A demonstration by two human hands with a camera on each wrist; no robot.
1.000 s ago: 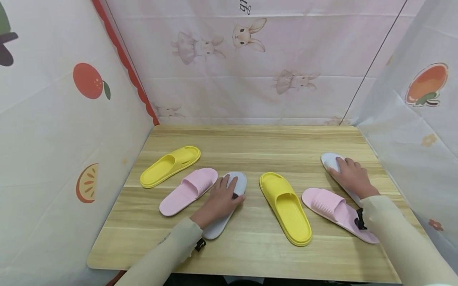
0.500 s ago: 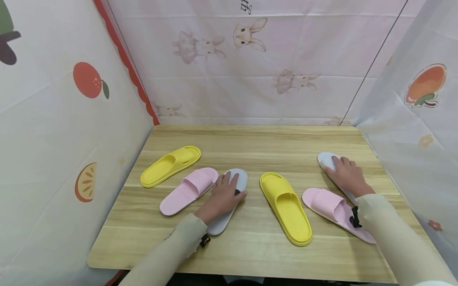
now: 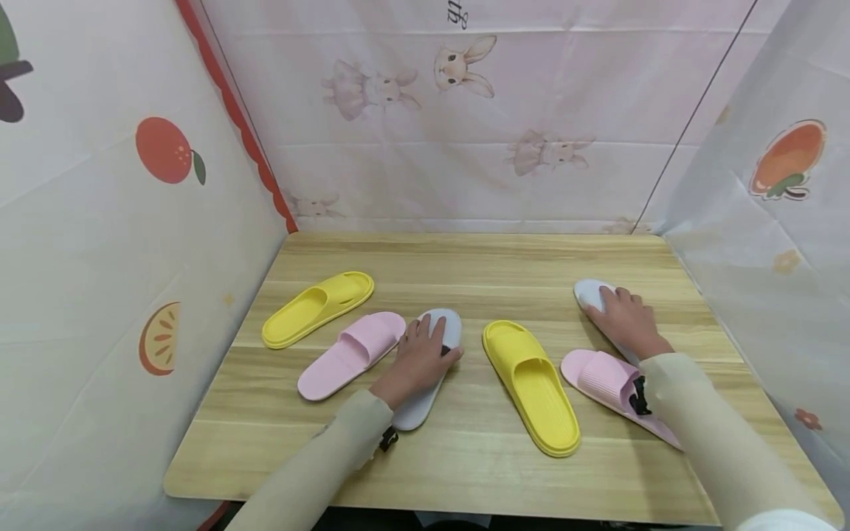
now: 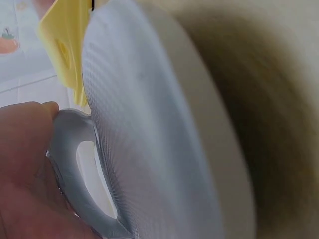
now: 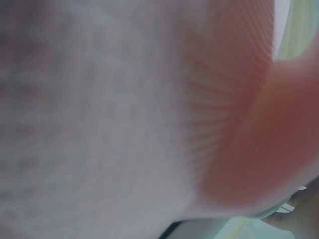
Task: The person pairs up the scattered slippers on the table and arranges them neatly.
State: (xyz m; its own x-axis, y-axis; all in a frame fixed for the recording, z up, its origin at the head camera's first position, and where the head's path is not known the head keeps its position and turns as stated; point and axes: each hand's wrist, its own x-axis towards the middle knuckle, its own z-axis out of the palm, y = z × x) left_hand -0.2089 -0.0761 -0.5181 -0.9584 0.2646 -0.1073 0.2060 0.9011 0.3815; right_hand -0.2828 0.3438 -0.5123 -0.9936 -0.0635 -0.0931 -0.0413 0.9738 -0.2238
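Note:
Over the strap of a light grey slipper (image 3: 413, 414) lies my left hand (image 3: 420, 361), gripping it from above with the thumb on the right side. The left wrist view shows the slipper's ribbed footbed (image 4: 139, 99) up close, the hand at its strap. My right hand (image 3: 626, 321) holds the other grey slipper (image 3: 588, 290) near its far end; sleeve and hand hide much of it. A blurred pale surface fills most of the right wrist view. A pink slipper (image 3: 339, 366) lies left of my left hand. Another pink slipper (image 3: 603, 376) lies below my right hand, partly under the forearm.
One yellow slipper (image 3: 299, 322) lies at the far left, toe pointing up and right. Between my hands lies the other yellow slipper (image 3: 546, 409). The wooden tabletop (image 3: 478, 262) is bounded by printed cloth walls at the back and both sides.
My left hand and its grey slipper have shifted slightly away and to the right. My right hand has slid the other grey slipper left and slightly away. The yellow and pink slippers stay put.

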